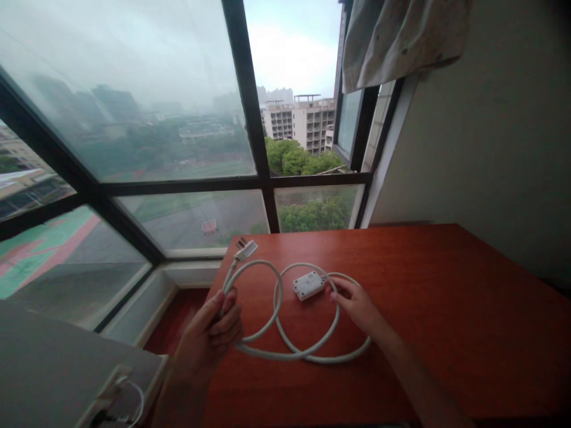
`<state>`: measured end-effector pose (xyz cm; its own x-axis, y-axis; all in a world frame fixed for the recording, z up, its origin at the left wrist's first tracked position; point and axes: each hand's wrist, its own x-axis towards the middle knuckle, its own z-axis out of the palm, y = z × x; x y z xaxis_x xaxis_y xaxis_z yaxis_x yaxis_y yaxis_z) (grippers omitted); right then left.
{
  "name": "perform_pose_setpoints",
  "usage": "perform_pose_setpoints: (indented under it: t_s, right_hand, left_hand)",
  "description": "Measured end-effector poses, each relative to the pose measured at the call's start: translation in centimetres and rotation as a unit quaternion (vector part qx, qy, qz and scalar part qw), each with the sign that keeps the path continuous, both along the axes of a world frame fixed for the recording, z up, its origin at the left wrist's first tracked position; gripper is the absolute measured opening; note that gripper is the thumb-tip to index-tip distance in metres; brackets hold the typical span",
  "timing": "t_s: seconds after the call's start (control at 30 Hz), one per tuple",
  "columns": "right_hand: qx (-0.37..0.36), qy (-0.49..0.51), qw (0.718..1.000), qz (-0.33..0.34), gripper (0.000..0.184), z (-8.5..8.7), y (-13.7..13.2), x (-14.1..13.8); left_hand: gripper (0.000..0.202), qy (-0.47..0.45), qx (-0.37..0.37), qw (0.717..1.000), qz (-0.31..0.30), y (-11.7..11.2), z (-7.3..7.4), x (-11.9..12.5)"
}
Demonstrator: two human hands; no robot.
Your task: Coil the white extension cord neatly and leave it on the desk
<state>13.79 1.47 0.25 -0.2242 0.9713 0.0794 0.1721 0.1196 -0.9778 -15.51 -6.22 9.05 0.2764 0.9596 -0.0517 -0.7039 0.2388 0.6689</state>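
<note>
A white power cord (289,356) runs in wide loops between my two hands over the reddish-brown table (446,309). My left hand (220,324) is closed around the cord near its plug (246,249), whose metal prongs point up and away. On the right, my right hand (354,303) pinches another stretch of the cord between thumb and fingers. A small white box (309,286), joined to the cord, lies on the table just left of my right fingertips. The inner fingers of my left hand are partly hidden.
Dark-framed windows (263,178) stand beyond the table's far edge, with one pane swung outward. A stained curtain (401,41) hangs at upper right beside a plain wall (482,137). At lower left, a wall socket (104,395) has a white cable and a black plug.
</note>
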Motion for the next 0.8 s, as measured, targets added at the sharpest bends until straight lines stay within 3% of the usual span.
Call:
perform_pose_setpoints:
  t_s: [0.17,0.33,0.43,0.63,0.8]
  right_hand:
    - [0.041,0.024,0.997,-0.053,0.03,4.0,1.7,1.8]
    - [0.025,0.087,0.993,-0.079,0.028,5.7,1.4,2.5]
    - [0.001,0.138,0.989,-0.06,0.031,6.3,0.6,3.0]
    - [-0.009,0.172,0.985,-0.011,0.039,5.8,0.2,3.6]
    - [0.005,0.024,0.998,-0.057,0.031,2.6,1.8,3.9]
  left_hand:
    - [0.026,-0.011,-0.006,1.0,-0.011,-0.3,-0.6,0.7]
    - [0.022,-0.028,-0.007,0.998,0.055,0.1,-0.9,1.0]
    - [0.022,-0.042,-0.015,0.995,0.09,0.5,-1.3,0.8]
    - [0.02,-0.066,-0.032,0.993,0.094,0.8,-2.4,0.8]
    - [0.019,-0.065,-0.031,0.995,0.063,0.5,-3.1,1.5]
